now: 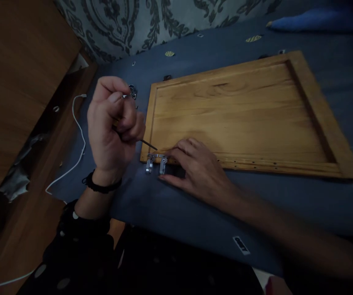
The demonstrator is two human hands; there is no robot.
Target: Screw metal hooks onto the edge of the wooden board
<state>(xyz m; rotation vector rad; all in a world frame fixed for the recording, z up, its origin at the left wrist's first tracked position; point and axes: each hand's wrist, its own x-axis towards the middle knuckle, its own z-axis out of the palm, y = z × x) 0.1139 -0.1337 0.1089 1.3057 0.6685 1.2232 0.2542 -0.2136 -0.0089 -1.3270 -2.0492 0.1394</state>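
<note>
A framed wooden panel (240, 110) lies flat on a dark blue cloth. A small silver hinge (156, 160) sits at its near left corner, its two lugs hanging over the edge. My left hand (113, 125) is closed round a thin screwdriver (148, 144) whose tip points at the hinge. My right hand (194, 168) rests on the panel's near edge just right of the hinge, fingers stretched out flat and touching the hinge plate.
The blue cloth (194, 213) covers the work surface. A white cable (78, 139) trails along its left side. Small metal parts (132, 91) lie behind my left hand. Wooden furniture (16, 82) stands at the left, patterned fabric (151, 20) at the back.
</note>
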